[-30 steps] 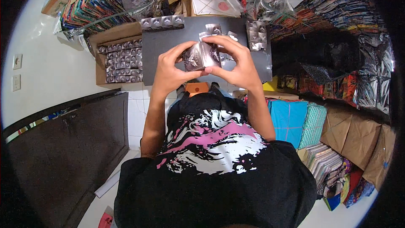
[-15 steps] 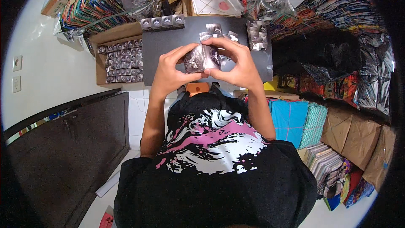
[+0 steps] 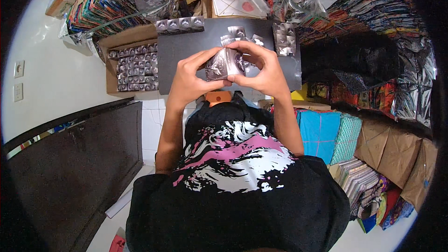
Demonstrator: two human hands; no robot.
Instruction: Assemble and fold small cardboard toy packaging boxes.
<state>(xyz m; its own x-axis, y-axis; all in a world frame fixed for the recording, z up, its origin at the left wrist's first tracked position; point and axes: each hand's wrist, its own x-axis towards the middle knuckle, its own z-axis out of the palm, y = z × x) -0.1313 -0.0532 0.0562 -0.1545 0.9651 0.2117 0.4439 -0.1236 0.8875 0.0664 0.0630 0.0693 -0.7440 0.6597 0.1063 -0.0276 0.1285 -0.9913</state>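
Observation:
A small dark printed carton (image 3: 225,64) with silvery-white artwork is held up between my two hands, above the near part of the dark table (image 3: 186,58). My left hand (image 3: 190,77) grips its left side, thumb along the bottom edge and fingers at the top. On the other side my right hand (image 3: 264,69) pinches it, its thumb at the lower edge and forefinger across the top. The carton looks squared into a box shape. Just beyond my fingers lie several flat or partly folded cartons (image 3: 237,31) of the same print, partly hidden by my hands.
A row of small boxes (image 3: 180,24) stands at the table's far left, more cartons (image 3: 284,38) at its right. An open cardboard box (image 3: 108,61) on the left holds many similar boxes. Stacked printed packaging (image 3: 350,11) rises behind. Blue wrapped bundles (image 3: 318,133) sit at right.
The carton has turned slightly between my hands, showing its corner edge more squarely. Both hands keep nearly the same place and grip.

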